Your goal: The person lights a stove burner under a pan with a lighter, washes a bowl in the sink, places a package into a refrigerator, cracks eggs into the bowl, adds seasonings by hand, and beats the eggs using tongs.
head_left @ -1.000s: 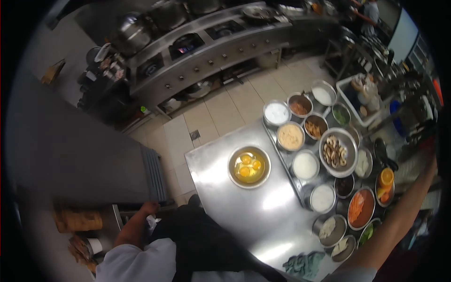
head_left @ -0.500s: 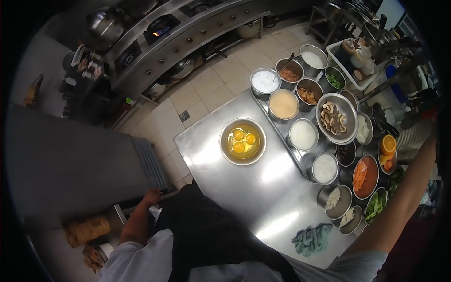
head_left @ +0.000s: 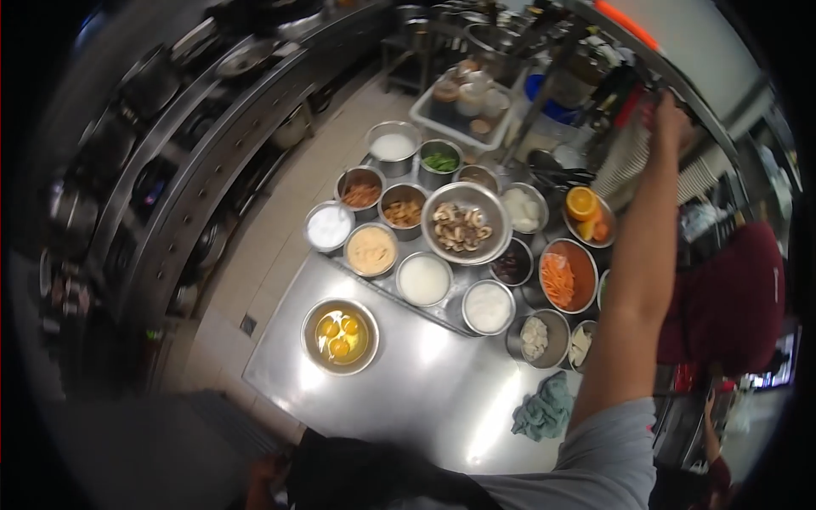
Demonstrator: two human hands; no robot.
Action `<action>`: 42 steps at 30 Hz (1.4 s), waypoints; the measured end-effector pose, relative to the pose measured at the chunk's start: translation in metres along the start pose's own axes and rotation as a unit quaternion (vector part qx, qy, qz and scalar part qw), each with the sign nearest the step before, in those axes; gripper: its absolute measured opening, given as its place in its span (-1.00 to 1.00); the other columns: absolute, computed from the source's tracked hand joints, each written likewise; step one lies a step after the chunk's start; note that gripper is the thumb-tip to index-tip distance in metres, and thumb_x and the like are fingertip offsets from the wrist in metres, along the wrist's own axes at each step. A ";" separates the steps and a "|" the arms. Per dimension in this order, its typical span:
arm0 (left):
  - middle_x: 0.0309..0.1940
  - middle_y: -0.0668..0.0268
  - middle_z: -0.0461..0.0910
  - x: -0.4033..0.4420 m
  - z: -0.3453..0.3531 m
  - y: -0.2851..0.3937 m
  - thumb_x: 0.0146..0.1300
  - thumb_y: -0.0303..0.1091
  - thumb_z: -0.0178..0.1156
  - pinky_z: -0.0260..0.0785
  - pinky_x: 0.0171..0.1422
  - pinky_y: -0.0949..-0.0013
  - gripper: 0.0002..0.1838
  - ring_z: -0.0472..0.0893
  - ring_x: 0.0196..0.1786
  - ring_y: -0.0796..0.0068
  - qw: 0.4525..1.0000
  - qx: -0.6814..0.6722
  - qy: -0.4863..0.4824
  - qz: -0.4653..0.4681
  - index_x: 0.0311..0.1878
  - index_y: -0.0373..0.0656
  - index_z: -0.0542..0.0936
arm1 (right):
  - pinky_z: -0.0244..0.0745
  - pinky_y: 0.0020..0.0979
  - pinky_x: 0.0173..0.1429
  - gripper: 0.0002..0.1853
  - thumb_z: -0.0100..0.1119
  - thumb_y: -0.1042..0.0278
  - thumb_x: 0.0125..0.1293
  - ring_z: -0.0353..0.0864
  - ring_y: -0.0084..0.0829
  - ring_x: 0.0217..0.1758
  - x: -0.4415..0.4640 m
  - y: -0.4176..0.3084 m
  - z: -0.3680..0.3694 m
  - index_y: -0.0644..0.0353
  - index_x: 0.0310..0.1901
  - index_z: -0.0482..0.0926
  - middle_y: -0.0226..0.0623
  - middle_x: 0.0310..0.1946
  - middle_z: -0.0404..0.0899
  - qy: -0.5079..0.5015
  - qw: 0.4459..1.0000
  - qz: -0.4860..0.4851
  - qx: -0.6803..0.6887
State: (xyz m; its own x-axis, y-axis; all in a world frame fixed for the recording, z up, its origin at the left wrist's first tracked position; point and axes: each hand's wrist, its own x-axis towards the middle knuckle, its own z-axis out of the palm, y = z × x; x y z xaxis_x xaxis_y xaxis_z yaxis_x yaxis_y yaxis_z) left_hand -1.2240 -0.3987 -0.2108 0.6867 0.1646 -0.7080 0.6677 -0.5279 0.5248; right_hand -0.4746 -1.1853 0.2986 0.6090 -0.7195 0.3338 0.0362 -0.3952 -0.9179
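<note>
My right arm stretches up over the counter's right side, and my right hand (head_left: 669, 123) is at the stacked white plates (head_left: 625, 157), close beside a red object (head_left: 629, 109). Its fingers are blurred, so whether it grips anything is unclear. Down at the lower left, my left hand (head_left: 268, 470) is low beside the dark apron (head_left: 365, 476), dim and partly cut off. A metal bowl (head_left: 374, 348) with three cracked eggs (head_left: 340, 333) in it stands on the steel counter (head_left: 408, 382).
Metal containers hold sliced mushrooms (head_left: 459, 228), shredded carrot (head_left: 558, 280), chopped greens (head_left: 440, 161) and white powder (head_left: 329, 227). A green cloth (head_left: 544, 408) lies near the front edge. Stoves (head_left: 204, 127) line the left. Another person in maroon (head_left: 731, 297) stands at right.
My view has swung to the right, so the counter and containers appear shifted left. My right hand, out at the right edge before, now shows at the upper right by the plates.
</note>
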 end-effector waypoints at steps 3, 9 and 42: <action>-0.35 0.14 0.61 0.013 -0.005 0.025 0.12 -0.16 0.18 0.42 -0.14 0.05 -0.75 0.59 -0.26 0.12 0.946 0.275 0.012 0.173 -0.24 -0.11 0.62 | 0.53 -0.46 -0.57 -0.64 0.22 0.12 0.27 0.67 -0.37 -0.50 -0.070 0.018 -0.034 0.34 -0.23 0.53 -0.21 -0.45 0.61 -0.008 0.995 -0.025 0.097; -0.45 0.19 0.59 0.076 -0.014 0.010 0.32 -0.26 0.02 0.40 -0.36 0.19 -0.75 0.58 -0.42 0.29 0.987 0.091 -0.039 0.127 -0.33 -0.20 0.59 | 0.54 -0.47 -0.30 -0.62 0.18 0.36 0.25 0.66 -0.34 -0.30 -0.283 0.057 -0.119 0.38 0.02 0.37 -0.13 -0.29 0.60 -0.027 0.952 0.013 0.306; -0.30 0.19 0.60 0.063 -0.033 -0.023 0.23 -0.38 0.10 0.43 -0.50 0.29 -0.70 0.64 -0.41 0.32 0.932 -0.329 0.036 -0.147 0.03 -0.19 0.48 | 0.44 -0.27 -0.32 -0.47 0.08 -0.23 0.27 0.62 -0.22 -0.44 -0.534 0.042 -0.096 0.16 -0.29 0.67 -0.22 -0.56 0.61 -0.529 0.758 -0.140 -0.355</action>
State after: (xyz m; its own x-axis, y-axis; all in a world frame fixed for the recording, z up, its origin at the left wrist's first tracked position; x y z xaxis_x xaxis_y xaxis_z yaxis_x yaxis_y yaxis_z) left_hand -1.1866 -0.3488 -0.2515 0.4479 0.2889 -0.8461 0.8459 0.1694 0.5057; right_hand -0.8745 -0.8728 0.1029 0.9645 0.1616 -0.2090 0.0751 -0.9261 -0.3698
